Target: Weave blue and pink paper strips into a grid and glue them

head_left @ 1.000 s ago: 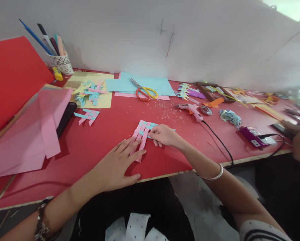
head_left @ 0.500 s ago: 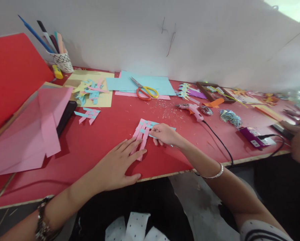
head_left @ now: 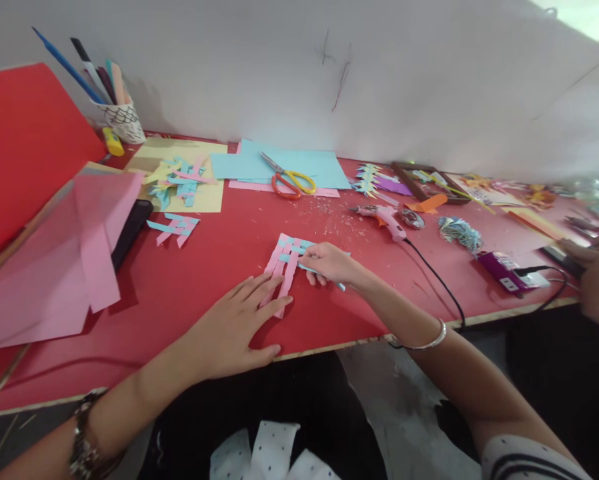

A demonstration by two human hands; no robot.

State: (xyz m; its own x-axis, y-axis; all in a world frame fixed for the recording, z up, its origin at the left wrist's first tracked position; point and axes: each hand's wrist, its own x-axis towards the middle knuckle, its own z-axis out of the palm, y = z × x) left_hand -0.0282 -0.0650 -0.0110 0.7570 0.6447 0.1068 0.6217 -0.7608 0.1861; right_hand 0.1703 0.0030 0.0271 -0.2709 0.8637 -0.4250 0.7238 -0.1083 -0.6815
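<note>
Pink paper strips (head_left: 284, 293) lie side by side on the red table, with blue strips (head_left: 293, 245) crossing over and under them near their far ends. My left hand (head_left: 244, 320) lies flat with fingers spread, its fingertips on the lower parts of the pink strips. A blue paper strip (head_left: 340, 287) is pinched in my right hand (head_left: 327, 262) at the right side of the weave. One end of it sticks out below that hand, and its middle is hidden by my fingers.
Scissors (head_left: 292, 183) rest on blue sheets (head_left: 239, 165) behind. To the right are a pink glue gun (head_left: 387, 219) with a cord and a purple power strip (head_left: 504, 272). Pink sheets (head_left: 44, 267) lie left. Another person's hand (head_left: 597, 273) is at far right.
My right hand has shifted the blue strip slightly, and more of its lower end shows beneath the hand. My left hand stays on the pink strips. The view has tilted a little.
</note>
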